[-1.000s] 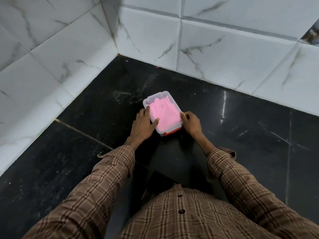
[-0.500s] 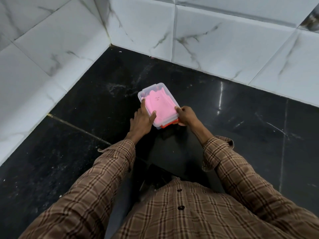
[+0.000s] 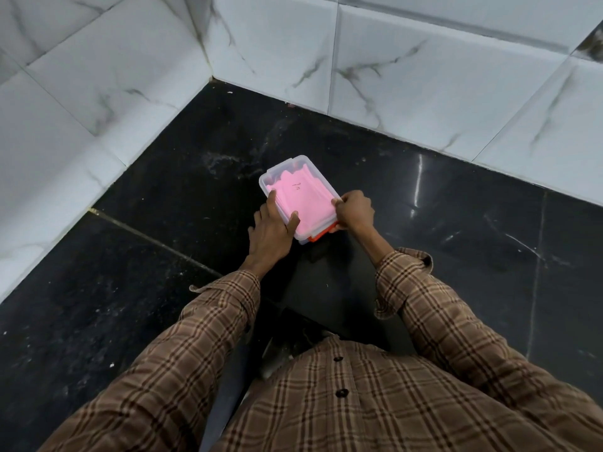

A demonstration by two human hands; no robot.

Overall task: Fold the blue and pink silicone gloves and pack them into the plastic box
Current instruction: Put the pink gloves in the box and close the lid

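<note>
The plastic box (image 3: 298, 197) sits on the black floor (image 3: 456, 230) near the corner of the white tiled walls (image 3: 424, 76), just in front of the person, with its clear lid on and a pink silicone glove (image 3: 300, 203) lying flat beneath it; no blue glove can be seen, so it is probably underneath the pink one. An orange clip (image 3: 321, 233) shows at the near end of the box. The left hand (image 3: 270, 233) lies along the left side, fingers fairly straight on the edge and thumb pressing on the lid, likely to steady the box. The right hand (image 3: 354, 210) has its fingers curled round the near right corner, close to the clip, apparently squeezing the lid down so it can latch. Plaid sleeves (image 3: 440, 314) reach in from below. The packing looks nearly finished, with only the closing left.
</note>
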